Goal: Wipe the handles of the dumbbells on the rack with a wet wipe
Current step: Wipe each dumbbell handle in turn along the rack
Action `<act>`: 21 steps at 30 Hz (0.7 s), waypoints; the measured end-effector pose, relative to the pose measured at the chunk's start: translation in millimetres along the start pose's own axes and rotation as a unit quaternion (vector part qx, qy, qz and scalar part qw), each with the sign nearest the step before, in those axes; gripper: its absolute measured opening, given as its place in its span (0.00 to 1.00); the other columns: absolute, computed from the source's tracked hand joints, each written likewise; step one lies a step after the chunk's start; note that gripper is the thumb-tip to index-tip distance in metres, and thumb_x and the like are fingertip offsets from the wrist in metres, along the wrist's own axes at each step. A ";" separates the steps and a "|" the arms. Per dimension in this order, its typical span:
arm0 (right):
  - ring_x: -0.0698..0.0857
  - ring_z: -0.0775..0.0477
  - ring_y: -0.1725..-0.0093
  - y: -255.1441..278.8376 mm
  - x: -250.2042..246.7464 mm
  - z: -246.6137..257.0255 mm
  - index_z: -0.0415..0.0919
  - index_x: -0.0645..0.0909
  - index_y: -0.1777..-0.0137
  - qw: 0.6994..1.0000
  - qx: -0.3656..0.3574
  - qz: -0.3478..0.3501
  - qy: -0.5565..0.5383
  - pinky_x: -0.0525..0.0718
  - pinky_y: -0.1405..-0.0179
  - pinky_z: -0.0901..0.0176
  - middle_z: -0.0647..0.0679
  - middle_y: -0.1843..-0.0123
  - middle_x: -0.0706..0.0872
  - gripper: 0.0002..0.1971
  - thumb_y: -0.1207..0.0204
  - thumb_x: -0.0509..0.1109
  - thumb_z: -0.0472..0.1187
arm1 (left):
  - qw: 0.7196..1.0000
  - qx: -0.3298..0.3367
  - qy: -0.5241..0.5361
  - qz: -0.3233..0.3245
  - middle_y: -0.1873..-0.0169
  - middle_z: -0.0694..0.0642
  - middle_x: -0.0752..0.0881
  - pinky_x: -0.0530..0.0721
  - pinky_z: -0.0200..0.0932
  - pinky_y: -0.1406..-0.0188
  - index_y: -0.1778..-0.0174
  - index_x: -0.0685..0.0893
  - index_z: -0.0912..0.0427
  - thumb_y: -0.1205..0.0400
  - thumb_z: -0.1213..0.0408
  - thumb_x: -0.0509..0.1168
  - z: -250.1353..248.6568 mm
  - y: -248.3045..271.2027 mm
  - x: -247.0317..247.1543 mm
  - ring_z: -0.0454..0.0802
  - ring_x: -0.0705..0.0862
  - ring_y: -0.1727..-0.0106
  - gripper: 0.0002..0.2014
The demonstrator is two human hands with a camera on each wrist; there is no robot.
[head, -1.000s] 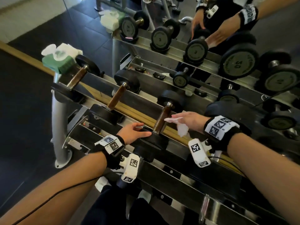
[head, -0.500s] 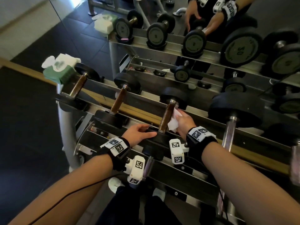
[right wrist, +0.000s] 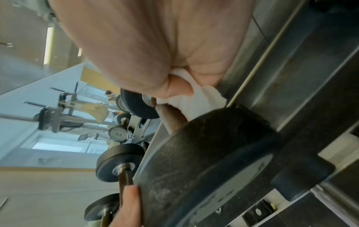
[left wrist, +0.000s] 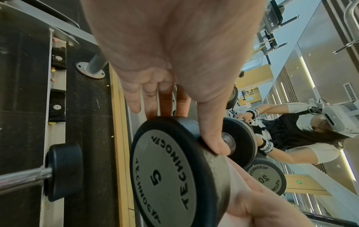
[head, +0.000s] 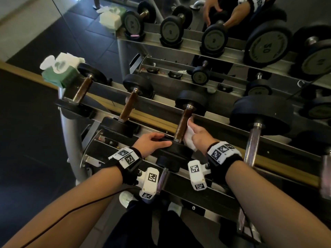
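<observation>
The third dumbbell from the left has a brown handle (head: 183,125) (right wrist: 172,118) and sits on the top tier of the rack (head: 161,108). My right hand (head: 200,136) (right wrist: 180,90) holds a white wet wipe (head: 189,136) (right wrist: 194,101) and presses it against the right side of that handle, near its lower end. My left hand (head: 152,142) (left wrist: 186,130) holds the near weight head (head: 176,149) (left wrist: 165,176), marked 5, with the thumb over its rim and the fingers on the far side.
A green wipe pack (head: 60,72) sits on the rack's left end. Two brown-handled dumbbells (head: 82,91) (head: 128,108) lie to the left, and a bigger chrome-handled one (head: 254,138) to the right. A mirror behind reflects the rack. A lower tier runs beneath my wrists.
My right hand brought the wipe from beside the handle onto it, then slid down toward the near head. My left hand has stayed on the weight head.
</observation>
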State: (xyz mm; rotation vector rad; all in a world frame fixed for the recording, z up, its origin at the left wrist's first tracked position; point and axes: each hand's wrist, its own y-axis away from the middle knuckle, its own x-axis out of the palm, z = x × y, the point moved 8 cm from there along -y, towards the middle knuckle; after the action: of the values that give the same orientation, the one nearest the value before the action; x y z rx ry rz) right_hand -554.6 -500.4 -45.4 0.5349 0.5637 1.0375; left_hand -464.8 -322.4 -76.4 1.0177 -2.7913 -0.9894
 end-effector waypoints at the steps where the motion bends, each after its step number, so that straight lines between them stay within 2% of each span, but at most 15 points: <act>1: 0.75 0.38 0.24 4.1 -4.0 -1.4 0.44 0.68 0.18 1.000 0.005 -0.002 -0.005 0.71 0.22 0.50 0.39 0.23 0.75 0.24 0.13 0.56 0.31 | 1.000 -0.001 0.001 0.002 0.44 0.43 0.87 0.79 0.29 0.53 0.30 0.81 0.48 0.28 0.49 0.78 0.5 -0.8 0.3 0.36 0.85 0.45 0.30; 3: 0.83 0.41 0.36 10.4 -8.1 -0.7 0.44 0.79 0.26 0.999 0.023 0.005 -0.045 0.80 0.30 0.53 0.40 0.34 0.84 0.18 0.13 0.62 0.43 | 1.000 -0.002 0.005 0.011 0.43 0.44 0.87 0.79 0.31 0.51 0.30 0.81 0.48 0.28 0.49 0.78 0.6 -2.2 0.8 0.38 0.85 0.44 0.30; 4: 0.86 0.41 0.41 8.2 -10.6 -3.0 0.41 0.81 0.29 0.994 0.045 -0.004 -0.099 0.83 0.33 0.53 0.39 0.39 0.86 0.17 0.14 0.64 0.45 | 1.000 -0.003 0.006 0.015 0.43 0.44 0.87 0.80 0.32 0.49 0.30 0.81 0.48 0.28 0.49 0.79 0.1 -2.7 0.6 0.38 0.85 0.43 0.30; 7: 0.84 0.38 0.33 -4.1 -14.7 0.7 0.38 0.78 0.26 0.982 0.040 -0.038 -0.179 0.78 0.26 0.46 0.35 0.33 0.84 0.17 0.13 0.60 0.35 | 1.000 -0.005 -0.002 0.022 0.42 0.44 0.87 0.80 0.34 0.47 0.30 0.81 0.47 0.29 0.47 0.79 -0.6 -3.6 -0.8 0.39 0.85 0.42 0.31; 9: 0.81 0.39 0.30 -12.9 -11.1 2.2 0.40 0.74 0.22 0.974 0.031 -0.058 -0.216 0.76 0.25 0.47 0.36 0.29 0.81 0.20 0.12 0.57 0.32 | 1.000 -0.004 -0.009 0.024 0.41 0.44 0.86 0.80 0.35 0.46 0.30 0.81 0.46 0.29 0.46 0.78 -0.2 -3.4 -0.1 0.39 0.85 0.41 0.31; 11: 0.81 0.40 0.32 -17.7 -2.6 2.6 0.48 0.71 0.20 0.975 0.026 -0.069 -0.210 0.77 0.27 0.47 0.39 0.29 0.80 0.21 0.11 0.56 0.35 | 1.000 -0.005 -0.002 0.022 0.41 0.45 0.87 0.81 0.33 0.49 0.30 0.81 0.46 0.30 0.46 0.79 1.5 -3.1 0.9 0.40 0.86 0.43 0.32; 13: 0.84 0.41 0.38 -19.3 4.3 1.3 0.57 0.71 0.21 0.982 0.021 -0.083 -0.166 0.78 0.29 0.42 0.43 0.31 0.82 0.21 0.11 0.55 0.42 | 1.000 -0.009 0.017 0.020 0.43 0.46 0.89 0.82 0.31 0.52 0.31 0.83 0.47 0.32 0.46 0.80 3.9 -3.0 1.5 0.38 0.89 0.47 0.32; 15: 0.84 0.40 0.38 -16.6 4.9 -2.4 0.61 0.72 0.22 0.990 0.007 -0.087 -0.114 0.78 0.29 0.43 0.45 0.32 0.83 0.20 0.11 0.55 0.45 | 1.000 -0.008 0.022 0.018 0.43 0.47 0.89 0.83 0.33 0.50 0.33 0.83 0.46 0.34 0.43 0.81 5.2 -3.1 1.7 0.38 0.89 0.47 0.33; 16: 0.82 0.38 0.34 -13.4 5.2 -4.2 0.59 0.72 0.21 0.993 0.001 -0.082 -0.091 0.79 0.30 0.46 0.44 0.30 0.82 0.20 0.11 0.56 0.43 | 1.000 -0.006 0.025 0.016 0.43 0.47 0.89 0.83 0.34 0.48 0.33 0.84 0.46 0.37 0.41 0.81 5.4 -3.0 1.5 0.39 0.89 0.46 0.35; 17: 0.81 0.36 0.31 -8.8 4.0 -5.1 0.53 0.73 0.21 0.995 -0.012 -0.070 -0.067 0.82 0.35 0.55 0.41 0.29 0.81 0.21 0.11 0.56 0.39 | 1.000 -0.005 0.026 0.013 0.43 0.47 0.89 0.83 0.35 0.48 0.34 0.84 0.45 0.40 0.38 0.81 5.1 -2.9 1.5 0.39 0.89 0.46 0.38; 18: 0.80 0.34 0.30 -5.1 5.2 -6.4 0.46 0.74 0.22 0.997 -0.021 -0.048 -0.063 0.84 0.45 0.67 0.38 0.28 0.81 0.21 0.12 0.56 0.34 | 1.000 -0.003 0.024 0.011 0.43 0.46 0.89 0.83 0.35 0.48 0.34 0.84 0.45 0.44 0.36 0.80 4.8 -2.6 1.1 0.38 0.89 0.46 0.41; 19: 0.81 0.33 0.30 -1.8 5.3 -8.6 0.40 0.76 0.24 0.997 -0.016 -0.031 -0.065 0.83 0.55 0.73 0.35 0.29 0.82 0.20 0.14 0.57 0.31 | 1.000 -0.001 0.020 0.010 0.44 0.45 0.89 0.83 0.34 0.50 0.34 0.84 0.44 0.46 0.34 0.79 4.0 -2.6 1.2 0.37 0.89 0.47 0.43; 20: 0.83 0.33 0.33 -2.0 1.1 -11.5 0.37 0.79 0.27 0.997 -0.009 -0.032 -0.074 0.82 0.59 0.73 0.34 0.32 0.84 0.18 0.14 0.59 0.32 | 1.000 0.000 0.015 0.011 0.44 0.44 0.89 0.82 0.33 0.51 0.34 0.84 0.43 0.47 0.33 0.79 3.3 -2.5 1.4 0.36 0.89 0.48 0.43; 21: 0.85 0.33 0.38 -1.6 -3.7 -11.9 0.38 0.81 0.30 0.995 0.003 -0.047 -0.086 0.83 0.56 0.68 0.34 0.36 0.86 0.16 0.15 0.62 0.35 | 1.000 0.000 0.011 0.012 0.44 0.44 0.89 0.82 0.31 0.52 0.34 0.84 0.43 0.47 0.32 0.78 2.9 -2.1 1.7 0.35 0.88 0.48 0.44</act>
State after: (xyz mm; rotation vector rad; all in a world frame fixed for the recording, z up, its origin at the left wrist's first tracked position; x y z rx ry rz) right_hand -562.9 -502.7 -54.6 0.5909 0.4360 0.8911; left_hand -465.5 -323.0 -80.2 0.9863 -2.7788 -0.9689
